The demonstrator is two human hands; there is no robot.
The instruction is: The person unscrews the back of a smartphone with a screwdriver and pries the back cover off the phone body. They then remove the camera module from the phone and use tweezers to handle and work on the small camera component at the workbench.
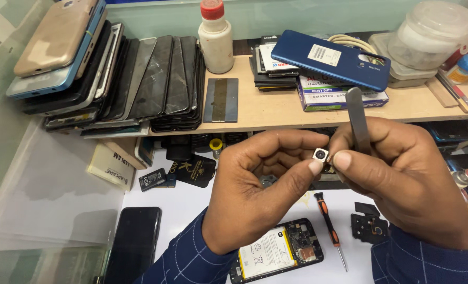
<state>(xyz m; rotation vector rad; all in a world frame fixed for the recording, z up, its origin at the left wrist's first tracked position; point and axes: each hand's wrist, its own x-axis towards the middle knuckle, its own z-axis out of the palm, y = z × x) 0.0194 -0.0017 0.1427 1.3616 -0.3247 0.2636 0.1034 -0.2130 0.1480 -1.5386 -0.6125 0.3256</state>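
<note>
far out to the left of the left hand, a stack of phones and dark screen panels [113, 73] leans on the wooden shelf [265, 110], and below it, down on the white worktop [192, 200], a black phone [135, 242] lies face up beside the left sleeve. a white bottle with a red cap [216, 37] stands on the shelf above the left hand, with a small grey plate [221, 100] lying flat just in front of it. the left hand [255, 184] is curled almost closed, thumb and forefinger pinched on a small square camera module [321, 154], which sits held in the air between the two hands, its lens facing the viewer. just under the left wrist lies an opened phone [278, 252] with its battery and board showing (the back is off). the right hand [402, 179] is also mostly closed; its thumb tip touches the camera module from the right, and its fingers grip metal tweezers [358, 118] that stick upward. below the gap between the hands an orange-handled screwdriver [329, 223] rests on the worktop, with a black plastic part [369, 227] just right of it under the right wrist. above the right hand a blue phone back cover [331, 58] lies on boxes on the shelf, and clear plastic containers [434, 37] stand farther right.
</note>
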